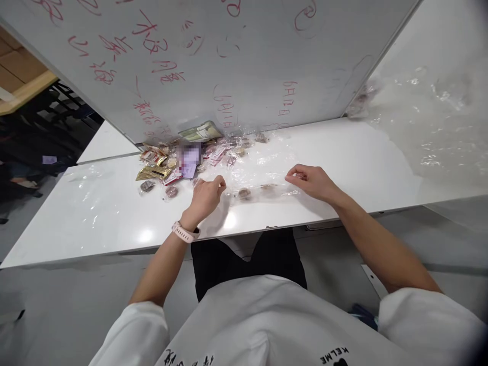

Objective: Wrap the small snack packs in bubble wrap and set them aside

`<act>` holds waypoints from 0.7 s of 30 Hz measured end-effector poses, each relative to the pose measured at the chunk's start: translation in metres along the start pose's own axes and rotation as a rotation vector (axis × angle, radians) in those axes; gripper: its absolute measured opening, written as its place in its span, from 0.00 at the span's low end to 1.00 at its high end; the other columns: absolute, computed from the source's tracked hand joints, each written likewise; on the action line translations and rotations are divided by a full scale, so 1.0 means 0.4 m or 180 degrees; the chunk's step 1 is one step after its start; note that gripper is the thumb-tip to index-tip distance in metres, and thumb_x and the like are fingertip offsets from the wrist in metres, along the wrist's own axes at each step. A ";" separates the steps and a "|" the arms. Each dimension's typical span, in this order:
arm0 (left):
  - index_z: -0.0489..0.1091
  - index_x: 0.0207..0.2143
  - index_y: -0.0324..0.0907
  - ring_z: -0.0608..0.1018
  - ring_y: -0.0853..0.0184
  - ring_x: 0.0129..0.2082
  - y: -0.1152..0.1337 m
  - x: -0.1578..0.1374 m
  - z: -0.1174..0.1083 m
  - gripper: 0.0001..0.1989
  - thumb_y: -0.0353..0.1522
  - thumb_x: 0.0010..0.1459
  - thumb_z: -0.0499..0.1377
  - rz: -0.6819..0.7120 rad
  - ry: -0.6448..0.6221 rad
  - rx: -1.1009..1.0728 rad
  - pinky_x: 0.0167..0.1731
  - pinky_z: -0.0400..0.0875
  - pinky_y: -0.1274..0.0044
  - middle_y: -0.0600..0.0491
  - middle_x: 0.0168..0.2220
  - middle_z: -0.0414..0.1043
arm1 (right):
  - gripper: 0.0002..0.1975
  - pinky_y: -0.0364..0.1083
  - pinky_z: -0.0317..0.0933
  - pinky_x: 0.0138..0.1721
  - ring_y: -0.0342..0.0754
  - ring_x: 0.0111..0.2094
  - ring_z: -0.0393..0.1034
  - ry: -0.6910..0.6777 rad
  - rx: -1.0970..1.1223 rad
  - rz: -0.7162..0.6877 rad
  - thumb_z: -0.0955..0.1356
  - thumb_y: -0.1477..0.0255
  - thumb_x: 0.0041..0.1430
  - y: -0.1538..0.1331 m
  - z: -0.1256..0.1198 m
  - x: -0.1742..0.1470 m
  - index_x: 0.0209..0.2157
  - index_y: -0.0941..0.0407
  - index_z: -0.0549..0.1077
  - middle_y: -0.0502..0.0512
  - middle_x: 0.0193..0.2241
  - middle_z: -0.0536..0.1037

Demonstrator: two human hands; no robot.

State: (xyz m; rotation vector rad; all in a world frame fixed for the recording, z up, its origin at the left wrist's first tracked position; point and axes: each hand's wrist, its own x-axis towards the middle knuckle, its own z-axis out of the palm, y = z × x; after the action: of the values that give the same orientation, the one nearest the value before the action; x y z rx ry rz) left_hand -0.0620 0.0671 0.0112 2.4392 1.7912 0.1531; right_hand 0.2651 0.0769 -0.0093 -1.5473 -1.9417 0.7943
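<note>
A sheet of clear plastic film [280, 192] lies over the white table's front part, stretched between my two hands. My left hand [206, 199], with a pale pink watch on the wrist, is closed in a pinch at the film's left end. At the other end my right hand [314, 184] pinches the film between thumb and fingers. Two small brown pieces, one a dark lump [244, 193] and one a paler piece [268, 187], sit in or under the film; the glare hides which. Just beyond my left hand is a heap of small wrapped packets [217, 155].
A whiteboard [244, 66] with red writing stands along the table's back. Gold packets [152, 172], a purple card [190, 161] and a green pouch [200, 132] lie in the heap. Loose wrapped lumps [171, 191] sit nearer. More clear plastic [438, 132] spreads at the right.
</note>
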 end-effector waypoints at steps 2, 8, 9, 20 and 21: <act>0.67 0.40 0.43 0.75 0.60 0.27 -0.007 0.051 0.005 0.09 0.29 0.66 0.48 -0.0041 -0.0105 0.0091 0.40 0.64 0.70 0.53 0.25 0.74 | 0.16 0.43 0.50 0.27 0.41 0.21 0.55 -0.0094 0.0084 0.0019 0.67 0.55 0.58 0.001 -0.008 0.053 0.31 0.54 0.74 0.45 0.18 0.62; 0.69 0.39 0.43 0.78 0.57 0.31 -0.034 0.159 0.048 0.10 0.28 0.65 0.48 -0.0161 -0.0203 0.0294 0.44 0.63 0.66 0.50 0.26 0.75 | 0.12 0.44 0.52 0.28 0.44 0.25 0.61 -0.0181 -0.0496 0.0224 0.68 0.61 0.56 0.038 -0.008 0.195 0.29 0.55 0.75 0.50 0.22 0.69; 0.69 0.39 0.42 0.78 0.56 0.32 -0.038 0.164 0.052 0.10 0.28 0.65 0.48 -0.0162 -0.0202 0.0316 0.44 0.63 0.65 0.49 0.27 0.76 | 0.10 0.45 0.54 0.29 0.45 0.27 0.64 -0.0223 -0.0728 0.0299 0.68 0.63 0.56 0.043 -0.006 0.207 0.30 0.55 0.75 0.51 0.24 0.71; 0.55 0.63 0.43 0.64 0.54 0.65 0.066 0.060 0.103 0.25 0.37 0.65 0.55 0.1213 0.0168 -0.0777 0.60 0.62 0.58 0.42 0.63 0.63 | 0.29 0.60 0.58 0.59 0.59 0.62 0.60 -0.0590 -0.0886 -0.1593 0.63 0.52 0.65 -0.005 0.099 0.080 0.63 0.48 0.66 0.58 0.62 0.67; 0.53 0.64 0.42 0.62 0.53 0.67 0.070 0.068 0.119 0.29 0.38 0.64 0.57 0.1217 -0.0006 -0.0789 0.62 0.61 0.58 0.41 0.65 0.60 | 0.32 0.61 0.56 0.60 0.60 0.64 0.56 -0.0739 -0.0858 -0.1544 0.64 0.50 0.64 0.006 0.113 0.079 0.66 0.47 0.61 0.57 0.65 0.62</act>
State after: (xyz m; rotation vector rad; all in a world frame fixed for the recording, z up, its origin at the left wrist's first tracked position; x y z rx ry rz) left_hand -0.0203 0.0835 -0.0313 2.5597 1.2003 0.3788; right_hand 0.2278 0.1028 -0.0407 -1.0734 -2.5424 0.5348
